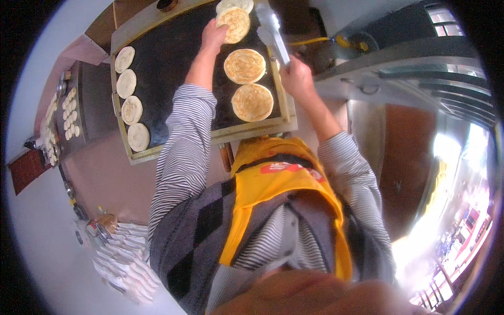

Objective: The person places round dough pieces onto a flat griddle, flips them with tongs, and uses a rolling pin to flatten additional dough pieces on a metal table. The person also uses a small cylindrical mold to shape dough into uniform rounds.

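Observation:
With its thumb on top, my left hand [215, 36] grips the near edge of a browned round flatbread [234, 24] at the far side of a black griddle [173, 67]. Another flatbread [238, 5] lies partly hidden behind it. My right hand [298, 76] is closed around the handle of metal tongs [275, 33], which point away from me over the griddle's right edge. Two browned flatbreads, a farther one [245, 66] and a nearer one [252, 102], lie on the right of the griddle. Several paler flatbreads [131, 110] form a column along its left edge.
A pale metal rim [252, 128] borders the griddle. Off to the left, several small dough pieces [71, 114] sit on a dark worktop [92, 106]. White sacks or cloths [126, 256] are stacked at lower left. A metal counter [338, 80] stands at right, with a yellow hose [311, 40] beyond.

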Action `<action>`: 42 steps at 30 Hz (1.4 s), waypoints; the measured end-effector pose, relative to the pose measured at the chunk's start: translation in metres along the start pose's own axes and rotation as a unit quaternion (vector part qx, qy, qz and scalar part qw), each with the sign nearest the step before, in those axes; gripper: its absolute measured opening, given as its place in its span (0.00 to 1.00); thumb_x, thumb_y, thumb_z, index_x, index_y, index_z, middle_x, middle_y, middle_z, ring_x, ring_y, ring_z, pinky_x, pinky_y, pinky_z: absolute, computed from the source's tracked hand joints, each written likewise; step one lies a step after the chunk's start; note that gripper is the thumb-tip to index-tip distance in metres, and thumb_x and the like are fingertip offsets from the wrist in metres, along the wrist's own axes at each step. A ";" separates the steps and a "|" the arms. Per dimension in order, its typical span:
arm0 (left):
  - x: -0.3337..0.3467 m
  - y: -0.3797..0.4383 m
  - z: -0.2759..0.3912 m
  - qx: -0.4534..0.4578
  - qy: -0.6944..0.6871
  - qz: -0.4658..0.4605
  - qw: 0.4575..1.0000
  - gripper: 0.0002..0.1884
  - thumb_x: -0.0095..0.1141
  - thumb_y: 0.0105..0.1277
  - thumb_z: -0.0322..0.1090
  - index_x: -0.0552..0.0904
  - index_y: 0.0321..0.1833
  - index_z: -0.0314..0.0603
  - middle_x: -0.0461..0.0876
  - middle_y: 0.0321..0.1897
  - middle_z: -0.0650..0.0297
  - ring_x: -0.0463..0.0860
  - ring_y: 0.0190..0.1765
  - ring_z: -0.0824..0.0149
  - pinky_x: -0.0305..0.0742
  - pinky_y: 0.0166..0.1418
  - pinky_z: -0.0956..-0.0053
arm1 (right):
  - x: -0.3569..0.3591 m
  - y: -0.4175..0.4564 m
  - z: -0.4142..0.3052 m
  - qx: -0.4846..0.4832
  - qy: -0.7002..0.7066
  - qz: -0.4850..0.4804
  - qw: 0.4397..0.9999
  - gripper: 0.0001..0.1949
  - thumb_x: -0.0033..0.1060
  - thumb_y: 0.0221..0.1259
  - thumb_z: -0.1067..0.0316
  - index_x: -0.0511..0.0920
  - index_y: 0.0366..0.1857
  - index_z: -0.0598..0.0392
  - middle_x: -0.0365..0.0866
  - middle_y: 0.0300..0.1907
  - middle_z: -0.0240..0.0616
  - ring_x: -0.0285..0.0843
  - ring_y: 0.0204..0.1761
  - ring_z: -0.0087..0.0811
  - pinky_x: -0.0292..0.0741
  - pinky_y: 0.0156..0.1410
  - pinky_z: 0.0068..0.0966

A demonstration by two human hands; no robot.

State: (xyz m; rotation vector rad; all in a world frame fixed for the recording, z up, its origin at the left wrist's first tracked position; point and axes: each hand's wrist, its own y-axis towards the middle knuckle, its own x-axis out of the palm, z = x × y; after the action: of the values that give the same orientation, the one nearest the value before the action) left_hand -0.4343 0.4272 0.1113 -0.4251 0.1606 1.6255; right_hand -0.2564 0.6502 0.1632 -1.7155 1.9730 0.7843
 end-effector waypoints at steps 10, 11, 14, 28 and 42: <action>0.012 0.034 -0.040 0.081 0.346 0.036 0.934 0.31 0.61 0.66 0.51 0.77 0.66 0.39 0.76 0.65 0.47 0.71 0.69 0.44 0.66 0.70 0.40 | 0.000 -0.002 0.015 0.054 -0.009 -0.037 0.998 0.09 0.63 0.58 0.69 0.76 0.36 0.63 0.81 0.31 0.60 0.81 0.39 0.61 0.77 0.45 0.49; 0.011 0.037 -0.042 0.107 0.352 0.051 0.928 0.30 0.61 0.66 0.51 0.77 0.66 0.40 0.76 0.65 0.48 0.70 0.70 0.44 0.66 0.70 0.40 | 0.004 0.010 0.012 0.042 -0.010 -0.039 0.998 0.09 0.63 0.58 0.69 0.76 0.36 0.63 0.81 0.32 0.60 0.81 0.39 0.61 0.77 0.45 0.50; 0.015 0.043 -0.028 0.162 0.342 0.054 0.924 0.29 0.59 0.67 0.50 0.77 0.66 0.40 0.76 0.65 0.49 0.71 0.69 0.45 0.69 0.69 0.46 | 0.012 0.055 0.009 0.040 -0.023 -0.047 0.998 0.10 0.60 0.58 0.66 0.78 0.37 0.63 0.82 0.35 0.62 0.82 0.42 0.61 0.78 0.48 0.50; 0.029 0.094 -0.024 0.258 0.293 -0.018 0.920 0.24 0.63 0.60 0.32 0.77 0.60 0.31 0.77 0.59 0.40 0.74 0.64 0.39 0.69 0.69 0.52 | 0.079 0.164 0.026 0.034 -0.118 -0.091 0.988 0.12 0.56 0.57 0.67 0.82 0.38 0.65 0.84 0.40 0.64 0.84 0.46 0.60 0.81 0.52 0.46; 0.018 0.128 -0.017 -0.027 0.128 0.125 0.984 0.29 0.58 0.67 0.48 0.76 0.66 0.34 0.75 0.64 0.42 0.71 0.68 0.43 0.67 0.70 0.46 | 0.012 0.057 0.006 0.064 0.022 -0.003 0.998 0.11 0.57 0.58 0.75 0.78 0.45 0.62 0.81 0.37 0.57 0.80 0.40 0.59 0.77 0.46 0.47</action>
State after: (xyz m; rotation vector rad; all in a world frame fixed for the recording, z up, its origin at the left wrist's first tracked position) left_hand -0.5585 0.4245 0.0701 -0.6773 0.3757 1.8203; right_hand -0.3144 0.6500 0.1591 -1.6768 1.9993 0.6089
